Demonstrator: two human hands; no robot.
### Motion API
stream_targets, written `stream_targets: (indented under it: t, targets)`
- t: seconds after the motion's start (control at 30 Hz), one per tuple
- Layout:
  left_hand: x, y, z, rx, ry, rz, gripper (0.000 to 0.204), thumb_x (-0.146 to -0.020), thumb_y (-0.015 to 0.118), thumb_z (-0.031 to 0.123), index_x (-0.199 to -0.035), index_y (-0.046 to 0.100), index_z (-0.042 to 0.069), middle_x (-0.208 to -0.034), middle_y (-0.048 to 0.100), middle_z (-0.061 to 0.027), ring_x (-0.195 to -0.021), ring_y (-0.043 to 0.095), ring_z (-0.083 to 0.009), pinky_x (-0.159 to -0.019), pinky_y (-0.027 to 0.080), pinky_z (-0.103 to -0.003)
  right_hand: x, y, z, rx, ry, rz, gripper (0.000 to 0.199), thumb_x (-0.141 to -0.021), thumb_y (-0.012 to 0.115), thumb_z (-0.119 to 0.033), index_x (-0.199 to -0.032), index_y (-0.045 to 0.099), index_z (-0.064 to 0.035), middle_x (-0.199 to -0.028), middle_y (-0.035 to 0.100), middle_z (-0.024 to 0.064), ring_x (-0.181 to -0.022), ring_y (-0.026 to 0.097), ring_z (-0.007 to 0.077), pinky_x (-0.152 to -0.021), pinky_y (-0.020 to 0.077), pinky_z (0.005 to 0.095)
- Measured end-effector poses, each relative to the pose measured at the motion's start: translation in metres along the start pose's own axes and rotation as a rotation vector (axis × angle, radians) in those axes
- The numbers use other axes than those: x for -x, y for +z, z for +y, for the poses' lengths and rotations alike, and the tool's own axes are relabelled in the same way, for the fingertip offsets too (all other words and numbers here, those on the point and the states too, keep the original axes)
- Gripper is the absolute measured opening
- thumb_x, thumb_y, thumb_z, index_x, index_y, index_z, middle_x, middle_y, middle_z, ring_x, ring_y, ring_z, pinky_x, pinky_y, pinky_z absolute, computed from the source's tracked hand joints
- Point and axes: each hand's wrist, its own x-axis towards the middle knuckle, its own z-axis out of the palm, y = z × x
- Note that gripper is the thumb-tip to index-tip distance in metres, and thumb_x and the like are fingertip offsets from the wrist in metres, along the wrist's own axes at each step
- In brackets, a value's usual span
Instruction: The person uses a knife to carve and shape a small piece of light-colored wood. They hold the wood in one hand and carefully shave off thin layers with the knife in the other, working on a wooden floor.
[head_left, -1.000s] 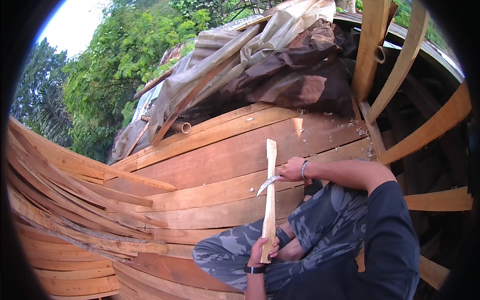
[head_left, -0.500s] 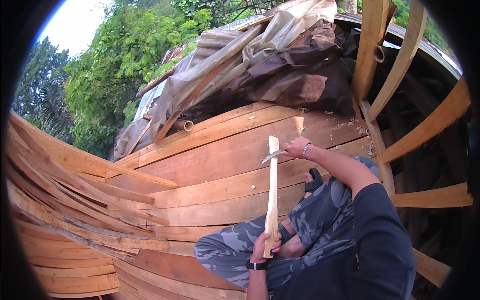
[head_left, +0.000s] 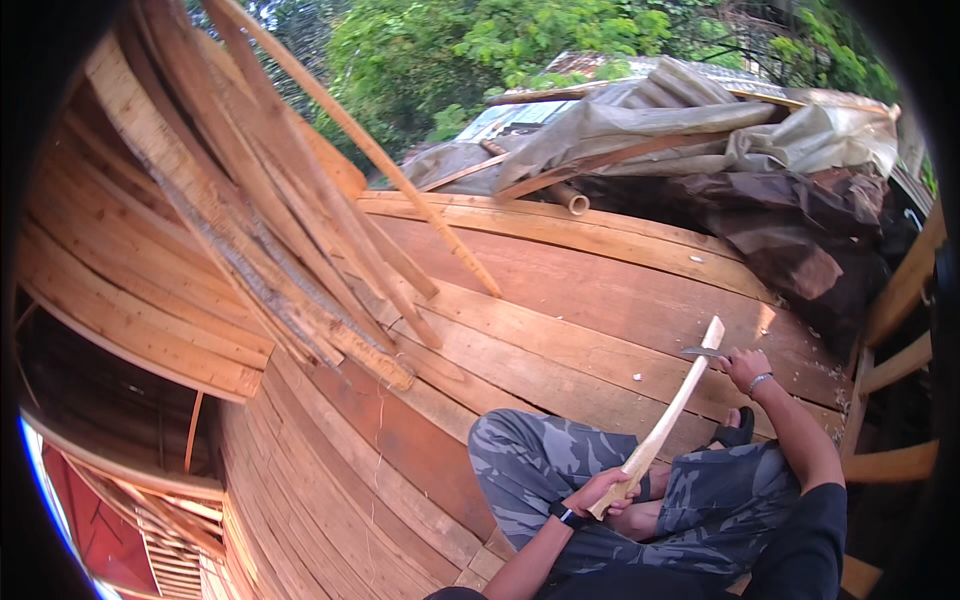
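A long pale wooden handle (head_left: pixel 668 418), wider at its lower end, slants up and to the right over my crossed legs. My left hand (head_left: pixel 607 491) is wrapped round its lower end, by my lap. Near the handle's far end, my right hand (head_left: pixel 745 369) grips a knife (head_left: pixel 703 352) whose dark, slightly curved blade lies across the wood. The knife's grip is mostly hidden in my fingers. I sit in grey camouflage trousers (head_left: pixel 520 455), with a black sandal (head_left: pixel 736 427) showing by my right knee.
Plank flooring (head_left: pixel 560 330) with scattered shavings surrounds me. A pile of rough boards (head_left: pixel 270 220) juts in from the left, above a dark opening (head_left: pixel 120 400) in the floor. Ahead lie tarpaulins (head_left: pixel 810 140) and a bamboo pole (head_left: pixel 572 198); wooden posts (head_left: pixel 905 275) stand at right.
My view has swung left, so the hands and handle appear farther right and more board pile shows. The handle looks more tilted; both hands keep their holds.
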Motion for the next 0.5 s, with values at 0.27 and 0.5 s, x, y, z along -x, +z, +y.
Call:
stream_targets:
  t: [0.27,0.5]
  targets:
    - [-0.058,-0.029,-0.028,-0.268,0.096,0.054,0.032,-0.087,0.052,0.033,-0.083,0.053,0.001,-0.065,0.051,-0.0063,-0.042,0.045,-0.0145,-0.037,0.038,-0.028,-0.005,0.082,0.067,-0.409,0.127,0.071,0.062,-0.103,0.035,-0.047,-0.093,0.068,0.0056,-0.092,0.065,0.0307,-0.089,0.060,0.0502,-0.084,0.0449,0.0582]
    - [-0.096,-0.042,-0.024,-0.278,0.025,-0.101,0.034,-0.084,0.051,0.037,-0.085,0.050,0.003,-0.067,0.047,-0.0046,-0.049,0.043,-0.0144,-0.047,0.037,-0.030,0.001,0.035,-0.012,-0.469,0.009,0.035,0.063,-0.103,0.036,-0.048,-0.093,0.068,0.0048,-0.091,0.066,0.0301,-0.089,0.060,0.0495,-0.084,0.0457,0.0578]
